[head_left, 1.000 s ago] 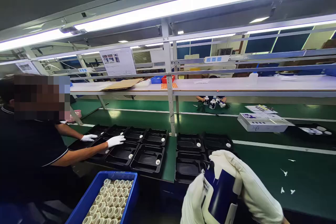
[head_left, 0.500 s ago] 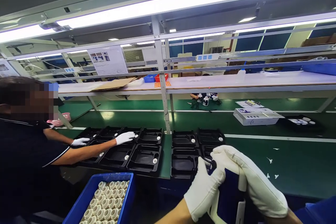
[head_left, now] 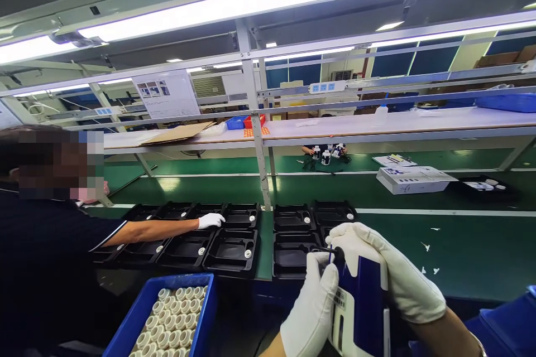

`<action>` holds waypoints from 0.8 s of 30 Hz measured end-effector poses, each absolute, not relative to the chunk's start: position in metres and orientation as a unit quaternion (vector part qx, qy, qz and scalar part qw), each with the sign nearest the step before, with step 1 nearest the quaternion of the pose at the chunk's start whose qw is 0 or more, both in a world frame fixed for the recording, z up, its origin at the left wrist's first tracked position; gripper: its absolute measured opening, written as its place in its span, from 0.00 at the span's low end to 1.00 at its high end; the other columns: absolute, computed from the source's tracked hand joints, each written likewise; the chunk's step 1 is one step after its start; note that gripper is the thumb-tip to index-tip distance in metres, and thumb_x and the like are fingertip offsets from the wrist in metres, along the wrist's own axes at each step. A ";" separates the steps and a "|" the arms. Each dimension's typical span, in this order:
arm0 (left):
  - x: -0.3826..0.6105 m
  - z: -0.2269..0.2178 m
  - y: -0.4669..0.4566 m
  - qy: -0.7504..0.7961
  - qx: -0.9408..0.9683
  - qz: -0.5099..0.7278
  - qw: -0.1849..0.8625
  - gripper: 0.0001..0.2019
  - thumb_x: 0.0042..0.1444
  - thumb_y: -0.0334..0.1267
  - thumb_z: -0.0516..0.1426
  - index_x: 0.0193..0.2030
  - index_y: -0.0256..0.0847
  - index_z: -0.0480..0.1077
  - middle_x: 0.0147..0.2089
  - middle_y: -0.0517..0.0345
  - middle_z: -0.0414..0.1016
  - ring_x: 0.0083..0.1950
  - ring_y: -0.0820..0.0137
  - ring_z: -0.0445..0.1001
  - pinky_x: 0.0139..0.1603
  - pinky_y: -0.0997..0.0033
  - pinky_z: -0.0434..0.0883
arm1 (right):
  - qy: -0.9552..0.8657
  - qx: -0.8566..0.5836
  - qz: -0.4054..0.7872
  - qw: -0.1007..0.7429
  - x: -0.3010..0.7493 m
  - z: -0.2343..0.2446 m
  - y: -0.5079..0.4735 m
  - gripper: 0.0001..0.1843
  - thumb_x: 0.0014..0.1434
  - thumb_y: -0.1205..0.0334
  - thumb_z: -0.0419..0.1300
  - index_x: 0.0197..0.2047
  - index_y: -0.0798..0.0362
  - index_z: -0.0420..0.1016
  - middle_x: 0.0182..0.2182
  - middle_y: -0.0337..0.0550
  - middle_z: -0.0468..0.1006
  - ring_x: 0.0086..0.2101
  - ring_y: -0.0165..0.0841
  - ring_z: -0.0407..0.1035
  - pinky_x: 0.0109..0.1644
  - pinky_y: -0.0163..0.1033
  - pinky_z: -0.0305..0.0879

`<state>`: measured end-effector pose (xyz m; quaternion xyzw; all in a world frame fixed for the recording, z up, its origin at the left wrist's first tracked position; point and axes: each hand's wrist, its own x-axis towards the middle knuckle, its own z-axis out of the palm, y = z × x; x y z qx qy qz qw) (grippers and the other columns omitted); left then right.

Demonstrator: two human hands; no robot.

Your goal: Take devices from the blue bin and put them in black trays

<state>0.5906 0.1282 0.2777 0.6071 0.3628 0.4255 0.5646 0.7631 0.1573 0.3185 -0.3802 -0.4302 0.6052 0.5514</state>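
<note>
A white-and-dark-blue device (head_left: 367, 301) with a printed label is held up in front of me, tilted. My right hand (head_left: 377, 259), in a white glove, wraps round its white top from the right. My left hand (head_left: 312, 295), gloved too, is closed at the device's upper left, where a thin black cord (head_left: 322, 249) comes out. The fingertips pinch at this cord, close to a narrow blue bit. Behind my hands lie black trays (head_left: 293, 245), some with a white ring-shaped part in a corner.
A co-worker's gloved hand (head_left: 210, 220) reaches over more black trays (head_left: 230, 251) at left. A blue bin (head_left: 209, 312) of white threaded rings stands below them. A white box (head_left: 414, 180) lies farther back on the green bench, with small white scraps (head_left: 426, 246) at right. A blue bin (head_left: 502, 318) stands lower right.
The device has turned, so its label and more of its blue side show. Both my hands have shifted slightly left. The co-worker's reaching hand has moved right; their other hand has gone from view.
</note>
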 end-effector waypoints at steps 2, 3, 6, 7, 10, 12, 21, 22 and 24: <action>0.589 0.277 0.127 0.356 0.598 0.435 0.571 0.38 0.62 0.76 0.47 0.58 0.41 0.60 0.60 0.44 0.72 0.65 0.55 0.71 0.71 0.49 0.64 | -0.431 -0.383 0.604 0.550 0.760 0.320 0.158 0.33 0.45 0.32 0.74 0.42 0.52 0.86 0.45 0.51 0.86 0.55 0.52 0.74 0.72 0.56 0.60; 0.589 0.276 0.126 0.348 0.595 0.438 0.578 0.38 0.62 0.75 0.47 0.59 0.41 0.60 0.61 0.44 0.73 0.66 0.56 0.70 0.72 0.50 0.63 | -0.430 -0.389 0.599 0.553 0.759 0.321 0.158 0.33 0.45 0.32 0.74 0.41 0.53 0.86 0.45 0.51 0.86 0.56 0.52 0.74 0.72 0.57 0.61; 0.588 0.275 0.126 0.315 0.582 0.456 0.596 0.35 0.65 0.72 0.48 0.60 0.42 0.61 0.63 0.44 0.73 0.70 0.56 0.68 0.75 0.49 0.61 | -0.433 -0.400 0.587 0.555 0.757 0.321 0.159 0.36 0.43 0.30 0.74 0.42 0.54 0.86 0.48 0.54 0.86 0.58 0.54 0.74 0.74 0.57 0.59; 0.589 0.273 0.126 0.306 0.576 0.460 0.602 0.35 0.65 0.71 0.49 0.61 0.42 0.61 0.65 0.44 0.72 0.71 0.55 0.68 0.76 0.48 0.60 | -0.435 -0.404 0.582 0.556 0.757 0.320 0.160 0.37 0.42 0.29 0.74 0.42 0.55 0.86 0.49 0.54 0.86 0.58 0.55 0.73 0.75 0.56 0.58; 0.589 0.264 0.126 0.295 0.552 0.468 0.624 0.39 0.64 0.72 0.50 0.67 0.42 0.59 0.70 0.42 0.69 0.73 0.53 0.66 0.76 0.48 0.60 | -0.434 -0.414 0.569 0.562 0.759 0.313 0.162 0.37 0.42 0.30 0.75 0.43 0.54 0.87 0.51 0.54 0.85 0.59 0.55 0.73 0.76 0.57 0.56; 0.588 0.255 0.122 0.312 0.542 0.476 0.618 0.43 0.62 0.74 0.51 0.70 0.41 0.58 0.73 0.41 0.65 0.76 0.51 0.62 0.78 0.50 0.58 | -0.435 -0.415 0.555 0.575 0.760 0.307 0.164 0.34 0.46 0.32 0.74 0.44 0.52 0.86 0.50 0.52 0.86 0.59 0.55 0.73 0.76 0.59 0.56; 0.608 0.202 0.107 0.401 0.620 0.595 0.317 0.35 0.56 0.49 0.67 0.65 0.48 0.57 0.77 0.37 0.54 0.79 0.44 0.55 0.78 0.44 0.58 | -0.334 -0.415 0.574 0.622 0.755 0.314 0.164 0.26 0.49 0.41 0.75 0.45 0.50 0.84 0.53 0.48 0.85 0.59 0.51 0.74 0.70 0.56 0.67; 0.610 0.199 0.113 0.386 0.631 0.613 0.279 0.38 0.55 0.46 0.68 0.66 0.47 0.54 0.77 0.36 0.54 0.79 0.44 0.56 0.78 0.44 0.59 | -0.333 -0.426 0.566 0.622 0.756 0.316 0.161 0.27 0.49 0.40 0.75 0.46 0.50 0.84 0.54 0.48 0.84 0.59 0.51 0.74 0.70 0.56 0.67; 0.609 0.197 0.128 0.352 0.630 0.624 0.299 0.46 0.49 0.46 0.70 0.69 0.46 0.49 0.75 0.34 0.56 0.76 0.41 0.60 0.76 0.43 0.61 | -0.384 -0.432 0.531 0.620 0.760 0.319 0.156 0.31 0.47 0.34 0.74 0.45 0.48 0.84 0.53 0.48 0.84 0.58 0.52 0.73 0.70 0.58 0.66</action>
